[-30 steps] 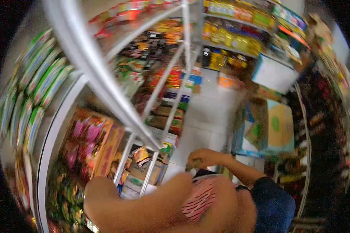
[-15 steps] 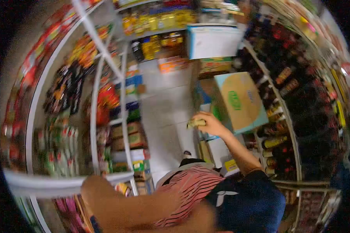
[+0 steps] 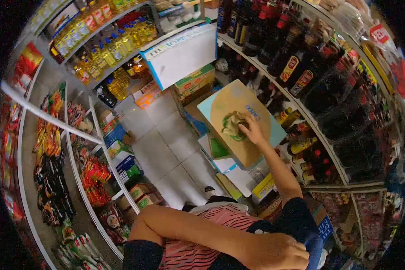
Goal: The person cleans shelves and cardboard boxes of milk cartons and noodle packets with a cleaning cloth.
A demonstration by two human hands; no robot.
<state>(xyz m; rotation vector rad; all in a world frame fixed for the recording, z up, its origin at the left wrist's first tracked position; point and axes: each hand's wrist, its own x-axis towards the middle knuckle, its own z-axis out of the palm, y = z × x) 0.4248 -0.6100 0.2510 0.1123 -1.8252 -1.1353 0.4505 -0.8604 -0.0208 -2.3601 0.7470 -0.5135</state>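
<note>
My right hand (image 3: 253, 130) is closed on a crumpled pale cloth (image 3: 231, 127) with green at its edges. The cloth rests on the top of a tan and teal carton (image 3: 220, 101) with blue lettering, and the fingers press it there. Across my body, my left hand (image 3: 276, 253) is low at the right of the view, its fingers curled beside something blue. What those fingers hold, if anything, is hidden.
A white carton with blue edges (image 3: 184, 56) stands beyond the tan carton. Shelves of dark sauce bottles (image 3: 290, 67) run along the right. Oil bottles (image 3: 105, 54) fill the back shelves, and snack packets (image 3: 49, 135) the left. Tiled floor (image 3: 155, 146) lies between.
My right hand has moved the cloth from beside the carton onto its top. My left arm has shifted right across my body. The view has turned to the right.
</note>
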